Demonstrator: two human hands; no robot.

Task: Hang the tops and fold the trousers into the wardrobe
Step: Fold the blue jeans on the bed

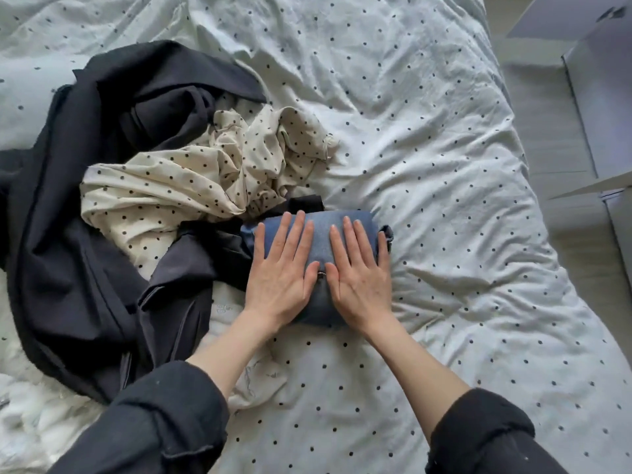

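On the dotted duvet, the folded blue jeans are lying under the left hand and right hand, both pressing flat with straight fingers, gripping nothing, while a cream dotted top and dark garments are lying heaped just left.

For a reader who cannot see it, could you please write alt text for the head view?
Left hand and right hand press flat on folded blue jeans on a dotted duvet. To their left lie a crumpled cream dotted garment and dark clothes.
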